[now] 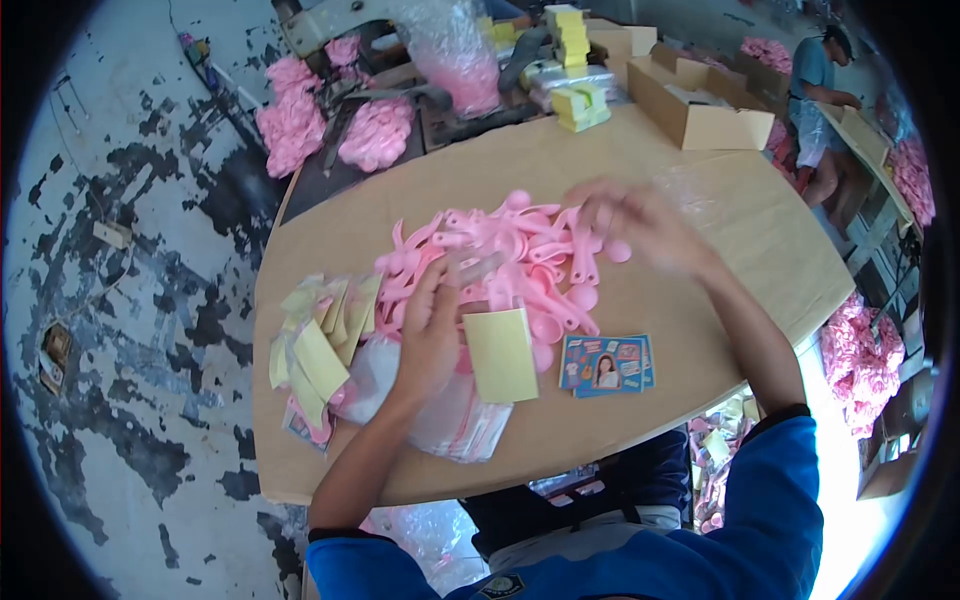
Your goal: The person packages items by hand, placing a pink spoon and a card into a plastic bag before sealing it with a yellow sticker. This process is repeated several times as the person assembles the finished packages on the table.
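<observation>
My left hand (432, 315) is closed at the top of a clear plastic bag with a pale yellow card (502, 355) in it, hanging over the near side of a heap of pink plastic spoons (510, 245). My right hand (640, 222) is smeared by motion above the heap's right edge; its fingers do not show clearly. Left of my left hand lie several bagged yellow cards (318, 358). Beneath my left wrist is a stack of clear plastic bags (460, 428). Blue printed cards (605, 364) with a portrait lie at the table's near side.
The brown-covered table (720, 300) curves around my front. An opened cardboard box (700, 105) and yellow card stacks (580, 107) stand at the far side. Bundles of pink pieces (378, 133) lie at the back left. Another person (815, 95) works at the far right.
</observation>
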### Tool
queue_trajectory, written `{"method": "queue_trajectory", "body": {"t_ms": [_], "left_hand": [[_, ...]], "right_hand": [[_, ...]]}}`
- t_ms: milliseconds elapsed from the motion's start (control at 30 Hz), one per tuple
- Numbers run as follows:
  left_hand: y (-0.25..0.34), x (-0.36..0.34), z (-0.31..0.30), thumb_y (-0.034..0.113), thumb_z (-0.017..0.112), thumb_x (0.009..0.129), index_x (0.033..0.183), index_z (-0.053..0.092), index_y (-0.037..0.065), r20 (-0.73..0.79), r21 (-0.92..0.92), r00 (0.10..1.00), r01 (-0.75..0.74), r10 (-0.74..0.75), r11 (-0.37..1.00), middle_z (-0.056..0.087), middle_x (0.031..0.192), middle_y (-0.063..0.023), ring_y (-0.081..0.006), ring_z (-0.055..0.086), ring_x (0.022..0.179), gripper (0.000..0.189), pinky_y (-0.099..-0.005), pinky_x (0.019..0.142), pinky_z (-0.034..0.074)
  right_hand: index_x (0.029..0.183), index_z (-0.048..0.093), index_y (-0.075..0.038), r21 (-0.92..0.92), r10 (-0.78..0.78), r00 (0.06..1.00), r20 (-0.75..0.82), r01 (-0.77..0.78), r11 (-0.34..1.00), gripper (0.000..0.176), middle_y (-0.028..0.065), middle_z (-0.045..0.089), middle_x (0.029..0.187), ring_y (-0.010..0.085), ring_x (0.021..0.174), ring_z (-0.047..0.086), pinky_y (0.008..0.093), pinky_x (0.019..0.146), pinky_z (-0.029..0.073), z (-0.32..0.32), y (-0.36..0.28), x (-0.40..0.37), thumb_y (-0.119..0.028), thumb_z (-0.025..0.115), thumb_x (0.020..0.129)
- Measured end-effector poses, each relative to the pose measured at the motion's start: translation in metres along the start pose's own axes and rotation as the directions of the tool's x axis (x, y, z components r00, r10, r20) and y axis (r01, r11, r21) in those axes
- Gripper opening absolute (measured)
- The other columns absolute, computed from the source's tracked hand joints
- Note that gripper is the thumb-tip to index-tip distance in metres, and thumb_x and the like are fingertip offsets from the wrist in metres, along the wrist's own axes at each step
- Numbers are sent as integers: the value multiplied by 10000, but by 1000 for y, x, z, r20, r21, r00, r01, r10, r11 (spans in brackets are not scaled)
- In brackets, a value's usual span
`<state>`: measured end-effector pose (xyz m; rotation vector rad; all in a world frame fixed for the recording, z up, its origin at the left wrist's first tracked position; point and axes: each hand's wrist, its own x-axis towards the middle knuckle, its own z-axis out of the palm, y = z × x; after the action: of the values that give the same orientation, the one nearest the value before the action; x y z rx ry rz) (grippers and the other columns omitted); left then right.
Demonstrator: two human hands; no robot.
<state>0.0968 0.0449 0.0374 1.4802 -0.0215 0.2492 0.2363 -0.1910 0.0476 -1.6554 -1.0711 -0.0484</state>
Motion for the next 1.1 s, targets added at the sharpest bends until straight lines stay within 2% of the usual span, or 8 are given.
{"method": "queue_trajectory", "body": {"t_ms": [33,167,333,433,633,733,867,1100], "left_hand": [[-6,-2,-2,273,358,1048,1280,463,47,14,-7,1000,9,-9,1000,619,887,-29,-50,571,611,341,-186,488,442],[-14,-11,0,251,405,1039,1307,457,53,49,-70,997,69,-66,995,508,703,53,-5,457,538,337,-176,445,333],[-4,-15,10,230,441,1028,1337,443,-10,163,-109,981,120,-101,987,628,1012,-45,-59,588,939,391,-214,769,488],[-17,-13,2,241,464,1021,1321,472,-26,140,7,989,51,-51,999,610,1146,-78,-98,572,1045,402,-246,877,474],[-4,-21,13,215,464,1016,1295,509,-28,95,-25,989,115,-112,993,606,1179,-88,-130,623,1004,373,-278,804,543],[-3,-19,4,217,463,1016,1280,530,-21,221,-65,930,314,-293,947,634,1108,-89,-133,638,963,362,-290,800,546],[-7,-21,10,230,440,1024,1290,530,-10,194,-66,966,187,-171,980,644,1108,-99,-136,655,927,370,-281,783,555],[-7,-20,9,242,418,1030,1381,445,10,158,-28,968,200,-194,979,598,1234,-102,-132,630,1006,422,-284,812,547]], "right_hand": [[1134,605,-2,65,-63,987,146,54,996,263,33,631,875,72,759,561,234,667,463,24,-8,-4,-187,602,946],[1118,594,-6,226,180,943,281,-248,942,314,39,615,855,77,772,568,239,693,468,64,-25,-19,-192,692,884],[1072,592,7,179,158,984,84,-171,969,317,21,616,789,72,774,583,243,684,475,76,-30,-25,-194,719,862],[1067,596,-9,250,215,962,168,-252,935,296,14,618,811,71,761,581,244,689,474,72,-45,-24,-194,714,867],[1026,619,-8,268,291,934,207,-341,901,196,2,618,857,45,783,561,231,707,467,64,-32,-26,-182,625,937],[1006,622,7,336,275,952,137,-306,891,188,-3,613,835,31,777,552,222,704,462,62,-32,-24,-173,585,963],[1045,614,0,306,208,970,124,-237,922,253,4,662,843,29,772,571,214,695,459,68,-26,-26,-209,666,912],[1077,630,-11,232,208,956,206,-254,939,274,-3,665,760,17,708,575,208,640,461,70,-18,-28,-190,701,882]]}}
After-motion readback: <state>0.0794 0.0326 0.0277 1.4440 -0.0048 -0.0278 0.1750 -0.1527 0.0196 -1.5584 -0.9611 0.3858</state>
